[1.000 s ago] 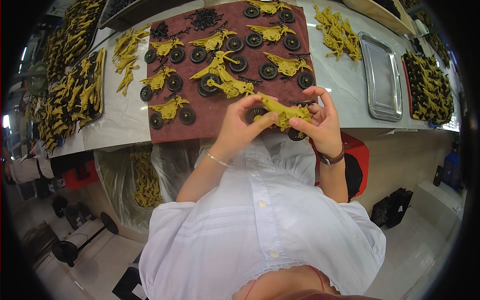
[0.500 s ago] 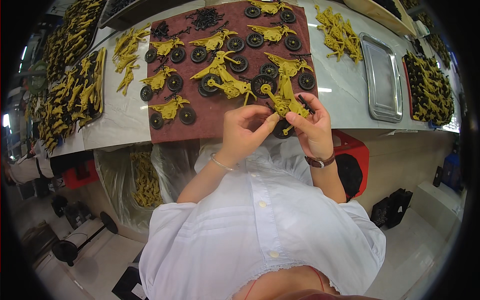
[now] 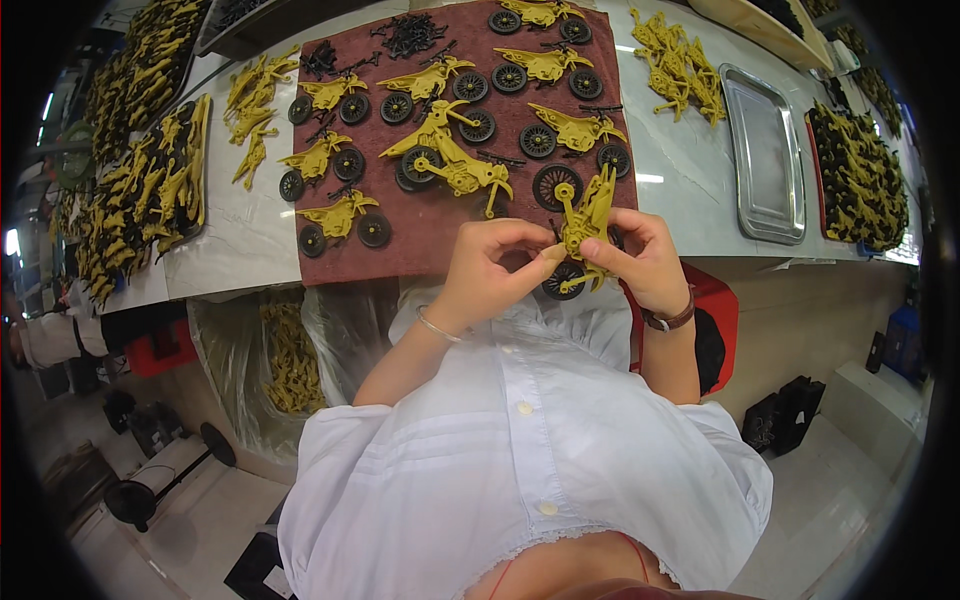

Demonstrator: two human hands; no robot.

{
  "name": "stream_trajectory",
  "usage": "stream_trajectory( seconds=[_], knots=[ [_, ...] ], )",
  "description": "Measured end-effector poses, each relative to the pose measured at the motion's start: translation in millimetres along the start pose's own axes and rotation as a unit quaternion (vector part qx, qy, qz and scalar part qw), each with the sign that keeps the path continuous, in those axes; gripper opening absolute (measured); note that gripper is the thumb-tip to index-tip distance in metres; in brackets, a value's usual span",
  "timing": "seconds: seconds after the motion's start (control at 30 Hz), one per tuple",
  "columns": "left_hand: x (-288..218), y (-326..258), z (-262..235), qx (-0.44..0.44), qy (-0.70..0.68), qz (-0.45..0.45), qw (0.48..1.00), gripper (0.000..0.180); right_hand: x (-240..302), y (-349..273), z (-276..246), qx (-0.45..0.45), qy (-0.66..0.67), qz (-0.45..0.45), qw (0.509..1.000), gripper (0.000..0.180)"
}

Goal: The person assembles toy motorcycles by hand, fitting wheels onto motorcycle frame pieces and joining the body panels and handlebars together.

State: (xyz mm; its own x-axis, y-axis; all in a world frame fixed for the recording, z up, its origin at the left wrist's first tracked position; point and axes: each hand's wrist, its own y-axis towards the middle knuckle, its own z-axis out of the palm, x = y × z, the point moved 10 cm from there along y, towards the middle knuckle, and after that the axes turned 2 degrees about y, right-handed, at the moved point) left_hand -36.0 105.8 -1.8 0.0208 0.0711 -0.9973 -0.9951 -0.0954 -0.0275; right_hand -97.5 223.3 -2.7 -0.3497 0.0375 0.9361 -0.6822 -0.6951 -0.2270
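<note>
Both hands are closed around a yellow toy motorcycle [image 3: 585, 222] with black spoked wheels, held just over the near edge of a dark red cloth [image 3: 395, 262]. My left hand [image 3: 497, 268] pinches its left side with thumb and fingertips; whether a small part sits in that pinch is hidden. My right hand [image 3: 648, 258] grips the yellow body from the right, its thumb on top. Just left of the hands, another yellow toy motorcycle [image 3: 455, 165] lies across the cloth. Several more, such as a toy motorcycle [image 3: 575, 132], lie in loose rows beyond, with black handlebars [image 3: 500, 158] beside them.
A pile of small black parts [image 3: 410, 37] lies at the cloth's far side. Yellow body parts [image 3: 680, 65] are heaped to the right, near a metal tray [image 3: 765, 160]. Filled trays [image 3: 150, 185] stand at left. Below the table are a red stool [image 3: 715, 300] and a plastic bag [image 3: 240, 350].
The held toy motorcycle has turned, its yellow end now pointing up and right. My right hand has shifted slightly right and down, and the black bar beside its fingers no longer shows.
</note>
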Motion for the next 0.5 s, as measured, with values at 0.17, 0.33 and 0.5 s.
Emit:
stream_trajectory(
  seconds=[0.17, 0.33, 0.5],
  knots=[
    [-5.3, -0.2, -0.6, 0.006, 0.032, 0.011, 0.999, 0.007, 8.1, 1.4, 5.4, 0.0, -0.042, -0.046, 0.998, 0.024],
    [1.2, -1.0, -2.0, 0.001, -0.01, -0.011, 1.0, 0.013, 2.8, 3.2, 5.4, 0.005, -0.044, -0.026, 0.999, 0.023],
    [4.6, -2.1, -3.4, -0.007, -0.029, -0.008, 1.0, 0.01, -0.6, 3.6, 6.0, -0.008, -0.033, -0.03, 0.999, 0.021]
  ],
)
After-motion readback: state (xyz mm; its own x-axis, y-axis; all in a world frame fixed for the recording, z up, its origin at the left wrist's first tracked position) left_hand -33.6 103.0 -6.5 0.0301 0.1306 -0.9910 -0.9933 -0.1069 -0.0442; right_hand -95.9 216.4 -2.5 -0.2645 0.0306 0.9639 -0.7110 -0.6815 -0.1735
